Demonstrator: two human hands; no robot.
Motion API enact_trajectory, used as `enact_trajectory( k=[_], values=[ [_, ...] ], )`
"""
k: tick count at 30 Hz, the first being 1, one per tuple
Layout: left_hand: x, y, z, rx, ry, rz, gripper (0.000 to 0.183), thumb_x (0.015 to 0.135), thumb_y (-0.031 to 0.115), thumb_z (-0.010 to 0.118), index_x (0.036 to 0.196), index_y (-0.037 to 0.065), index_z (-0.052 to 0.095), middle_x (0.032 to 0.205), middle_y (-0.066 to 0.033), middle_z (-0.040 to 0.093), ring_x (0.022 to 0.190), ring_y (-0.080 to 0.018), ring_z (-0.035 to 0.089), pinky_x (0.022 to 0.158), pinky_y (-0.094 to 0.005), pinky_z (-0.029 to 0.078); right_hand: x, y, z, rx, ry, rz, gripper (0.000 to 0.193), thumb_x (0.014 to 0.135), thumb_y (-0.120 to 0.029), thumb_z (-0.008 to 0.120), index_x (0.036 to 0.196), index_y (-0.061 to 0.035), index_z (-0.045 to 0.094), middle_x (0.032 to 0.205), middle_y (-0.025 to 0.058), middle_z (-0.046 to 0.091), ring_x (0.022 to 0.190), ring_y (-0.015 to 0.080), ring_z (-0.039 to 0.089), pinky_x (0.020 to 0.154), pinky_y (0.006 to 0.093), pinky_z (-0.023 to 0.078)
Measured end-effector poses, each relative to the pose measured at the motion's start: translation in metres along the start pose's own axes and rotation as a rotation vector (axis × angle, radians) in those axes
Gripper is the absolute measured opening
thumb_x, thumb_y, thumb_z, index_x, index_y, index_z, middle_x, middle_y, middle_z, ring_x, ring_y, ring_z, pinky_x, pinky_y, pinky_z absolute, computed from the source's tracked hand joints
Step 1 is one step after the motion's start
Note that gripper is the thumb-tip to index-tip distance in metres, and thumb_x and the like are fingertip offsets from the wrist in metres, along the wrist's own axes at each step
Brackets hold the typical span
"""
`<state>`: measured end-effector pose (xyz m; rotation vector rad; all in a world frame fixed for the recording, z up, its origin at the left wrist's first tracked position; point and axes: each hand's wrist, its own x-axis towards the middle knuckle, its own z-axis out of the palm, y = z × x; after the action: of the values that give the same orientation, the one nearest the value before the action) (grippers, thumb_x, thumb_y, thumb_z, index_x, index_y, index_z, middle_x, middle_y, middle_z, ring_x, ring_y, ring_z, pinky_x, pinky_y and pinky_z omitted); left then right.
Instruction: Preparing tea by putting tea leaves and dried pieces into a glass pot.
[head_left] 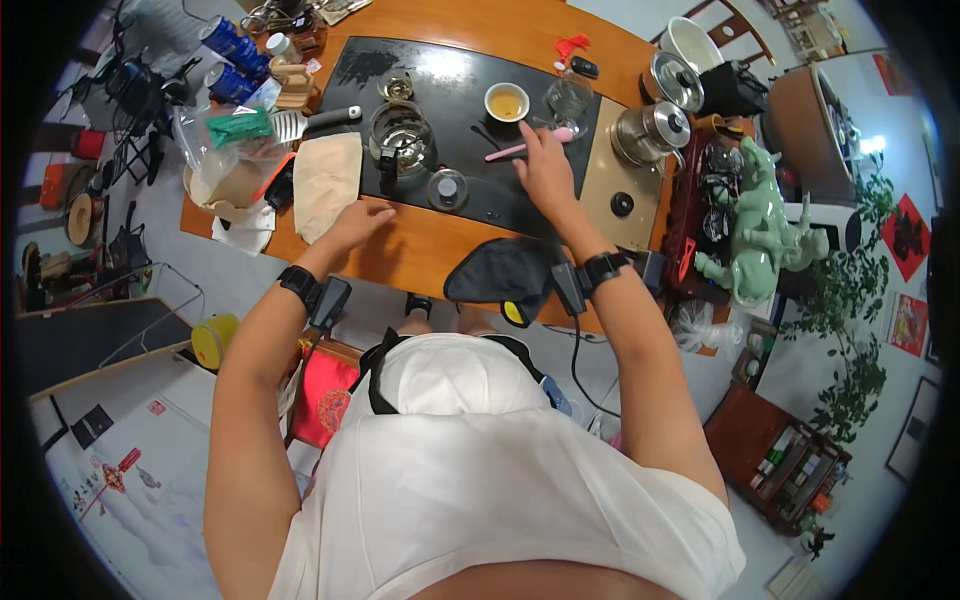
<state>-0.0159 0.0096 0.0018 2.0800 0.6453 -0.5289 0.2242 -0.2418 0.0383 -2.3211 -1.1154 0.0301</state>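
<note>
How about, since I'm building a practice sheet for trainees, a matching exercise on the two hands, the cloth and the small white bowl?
1. left hand
2. right hand
3. cloth
4. small white bowl

A. at the pink utensil
B. has amber liquid in it
C. over the wooden strip along the table's near edge
D. beige, to the left of the glass pot

Pairs: 1-C, 2-A, 3-D, 4-B

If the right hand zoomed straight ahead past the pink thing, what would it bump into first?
Most likely the small white bowl of yellowish liquid, just ahead of the right hand. From above, I can't tell whether it would clear the rim.
</note>
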Motion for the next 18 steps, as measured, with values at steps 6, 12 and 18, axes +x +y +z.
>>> enact_trajectory(
  k=[6,12,18],
  values=[
    [-0.013,0.006,0.005,-0.254,0.064,-0.037,0.047,0.091,0.033,0.058,0.12,-0.004,0.059,0.112,-0.0162,0.065,0.103,-0.0217,0.061,0.089,-0.0318,0.046,0.092,0.015,0.058,-0.365,0.085,-0.257,0.047,0.084,-0.012,0.057,0.13,-0.0069,0.048,0.125,0.0224,0.049,0.116,0.0376,0.049,0.097,0.0428,0.042],
    [-0.04,-0.007,0.01,-0.276,0.06,-0.063,0.046,0.091,0.031,0.059,0.123,-0.002,0.057,0.117,-0.0151,0.064,0.107,-0.0229,0.06,0.093,-0.0317,0.044,0.126,0.038,0.091,-0.588,-0.225,0.113,0.048,0.091,-0.02,0.048,0.139,-0.0167,0.041,0.145,0.0272,0.031,0.129,0.0503,0.034,0.104,0.0569,0.031],
    [-0.056,-0.02,0.014,-0.373,0.143,-0.027,0.048,0.089,0.032,0.062,0.121,-0.005,0.058,0.106,-0.0155,0.067,0.095,-0.0198,0.064,0.083,-0.0297,0.05,0.132,0.034,0.089,-0.527,-0.281,0.146,0.045,0.083,-0.014,0.062,0.125,-0.0144,0.049,0.12,0.0202,0.045,0.111,0.0419,0.049,0.086,0.0522,0.048]
  ],
)
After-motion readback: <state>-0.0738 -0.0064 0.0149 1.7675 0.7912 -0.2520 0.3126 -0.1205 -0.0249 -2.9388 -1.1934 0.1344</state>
